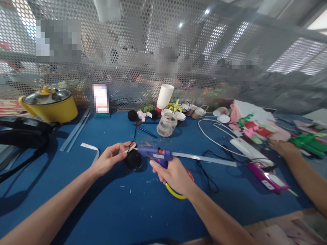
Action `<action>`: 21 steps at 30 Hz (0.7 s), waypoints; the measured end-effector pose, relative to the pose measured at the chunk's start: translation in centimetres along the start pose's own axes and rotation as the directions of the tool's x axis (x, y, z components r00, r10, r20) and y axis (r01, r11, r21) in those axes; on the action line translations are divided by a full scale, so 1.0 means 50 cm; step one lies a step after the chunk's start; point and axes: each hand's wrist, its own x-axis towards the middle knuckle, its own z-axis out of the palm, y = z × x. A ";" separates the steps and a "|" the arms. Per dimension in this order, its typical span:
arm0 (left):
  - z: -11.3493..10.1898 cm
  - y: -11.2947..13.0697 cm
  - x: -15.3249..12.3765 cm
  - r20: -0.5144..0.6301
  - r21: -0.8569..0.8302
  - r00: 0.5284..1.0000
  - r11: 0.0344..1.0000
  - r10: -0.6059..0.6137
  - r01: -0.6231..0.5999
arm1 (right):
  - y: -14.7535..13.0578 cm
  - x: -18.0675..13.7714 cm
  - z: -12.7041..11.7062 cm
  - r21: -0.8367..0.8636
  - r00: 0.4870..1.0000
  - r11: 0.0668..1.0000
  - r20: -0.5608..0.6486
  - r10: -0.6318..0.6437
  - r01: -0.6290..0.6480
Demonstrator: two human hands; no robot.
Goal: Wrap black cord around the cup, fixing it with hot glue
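My right hand (173,175) is closed around the grip of a blue hot glue gun (155,153), whose nozzle points left. A glue stick (204,159) juts out of its back. My left hand (110,158) pinches a small white piece (131,147) against a black pom-pom (133,160) right at the nozzle. A thin black cord (134,134) rises from the pom-pom. Under my right hand lie scissors with a yellow and red handle (176,193).
On the blue table (122,204): a clear plastic jar (166,124), a stack of white cups (165,96), a yellow pot (48,103) at left, a white cable (217,136), a pink box (268,177). Another person's arm (301,166) reaches in from the right beside craft scraps.
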 end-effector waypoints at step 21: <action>0.000 0.000 0.000 0.006 -0.002 1.000 1.000 0.004 -0.004 | 0.006 -0.002 0.004 -0.009 0.999 0.999 0.011 -0.030 0.030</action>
